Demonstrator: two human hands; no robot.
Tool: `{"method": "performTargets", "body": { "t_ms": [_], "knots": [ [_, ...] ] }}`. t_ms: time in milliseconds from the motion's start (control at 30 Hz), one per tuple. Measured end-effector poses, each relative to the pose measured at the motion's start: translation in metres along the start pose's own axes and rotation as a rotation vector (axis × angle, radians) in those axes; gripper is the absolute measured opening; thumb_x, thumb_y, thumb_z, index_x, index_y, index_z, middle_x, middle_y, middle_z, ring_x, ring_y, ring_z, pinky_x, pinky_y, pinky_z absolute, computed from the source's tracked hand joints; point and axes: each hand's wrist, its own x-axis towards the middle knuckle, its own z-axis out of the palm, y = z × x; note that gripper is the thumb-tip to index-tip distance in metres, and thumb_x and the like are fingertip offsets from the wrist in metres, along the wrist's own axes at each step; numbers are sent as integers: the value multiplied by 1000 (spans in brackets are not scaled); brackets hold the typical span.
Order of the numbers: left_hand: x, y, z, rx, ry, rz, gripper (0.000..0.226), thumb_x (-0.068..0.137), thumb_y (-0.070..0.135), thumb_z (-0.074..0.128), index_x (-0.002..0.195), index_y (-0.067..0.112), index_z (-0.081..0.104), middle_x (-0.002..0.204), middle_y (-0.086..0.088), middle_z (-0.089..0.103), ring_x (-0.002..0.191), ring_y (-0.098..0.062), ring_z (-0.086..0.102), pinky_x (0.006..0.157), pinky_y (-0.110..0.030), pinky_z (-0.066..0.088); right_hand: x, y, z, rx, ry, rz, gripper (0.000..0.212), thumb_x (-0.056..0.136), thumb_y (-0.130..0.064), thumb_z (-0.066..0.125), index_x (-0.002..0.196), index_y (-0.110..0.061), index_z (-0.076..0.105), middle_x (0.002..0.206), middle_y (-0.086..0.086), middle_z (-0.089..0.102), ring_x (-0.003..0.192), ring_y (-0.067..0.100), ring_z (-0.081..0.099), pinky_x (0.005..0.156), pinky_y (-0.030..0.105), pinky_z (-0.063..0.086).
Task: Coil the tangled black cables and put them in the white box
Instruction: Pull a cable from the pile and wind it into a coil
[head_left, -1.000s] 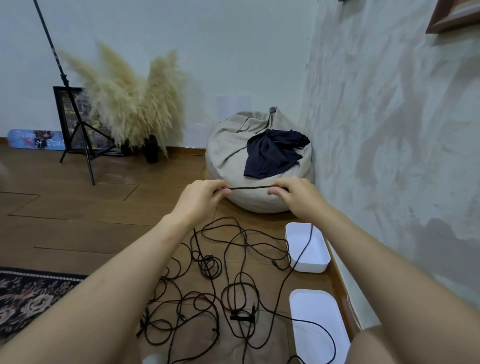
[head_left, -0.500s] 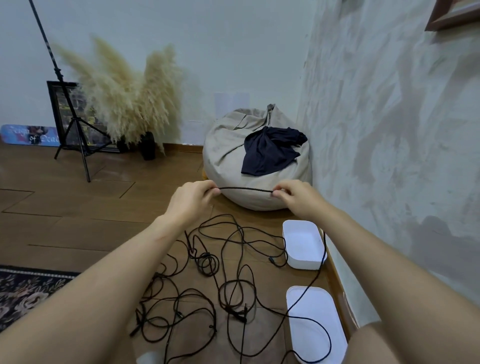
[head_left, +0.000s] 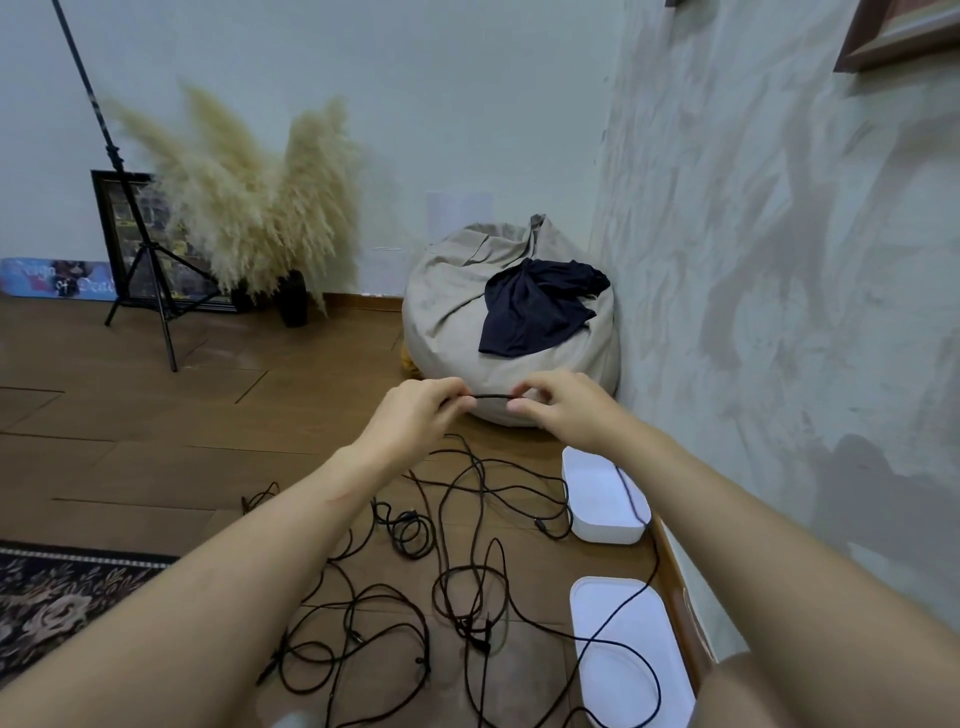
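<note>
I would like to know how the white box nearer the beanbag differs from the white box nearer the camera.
The far white box lies close to the beanbag; the near white box is cut off by the picture's bottom edge. The far white box shows its front wall; the near white box shows only rim and inside. Both are white, round-cornered and crossed by black cable.

Soft, dimmish indoor light leaves faint shadows on the wall (head_left: 779, 249); wide-angle edges bend, slightly blurred.
</note>
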Motion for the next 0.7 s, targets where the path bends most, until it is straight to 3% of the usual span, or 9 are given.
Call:
{"method": "performTargets", "body": {
  "t_ms": [100,233,367,433,533,700],
  "knots": [
    [3,1,0,-10,3,-10,21,103,39,57,96,24,68,71,9,62,67,-7,57,64,-36,48,3,-3,-6,-43,68,-4,21,102,-40,58,104,-26,74,75,-15,58,76,7,53,62,28,34],
    [1,-14,-6,29,81,-67,20,103,41,56,98,26,69,72,12,63,67,-6,58,63,-36,51,-2,18,-16,-83,111,88,22,100,-43,58,103,-27,74,86,-7,68,85,17,61,67,33,43],
    [6,8,3,35,49,71,20,103,43,55,103,29,69,80,8,69,73,-10,63,67,-45,55,2,-7,-6,0,10,-40,22,98,-46,61,108,-30,72,76,-13,59,74,3,53,61,25,35],
    [9,7,0,31,49,54,20,103,42,56,105,28,70,82,7,70,76,-11,64,70,-46,55,4,-12,-8,-12,50,-64,21,101,-42,59,103,-26,73,72,-13,57,69,2,51,59,24,31],
    [4,-9,-11,26,102,-35,21,103,42,57,105,28,72,86,10,72,79,-12,65,73,-46,57,2,3,-15,-13,132,4,21,101,-39,59,99,-25,75,76,-14,62,73,4,54,62,26,33],
    [4,9,-6,-16,67,60,20,102,40,58,108,28,73,87,9,72,80,-9,65,73,-44,55,3,-13,-3,5,72,-77,23,101,-43,58,111,-28,73,81,-16,60,77,2,53,64,25,36]
  ]
}}
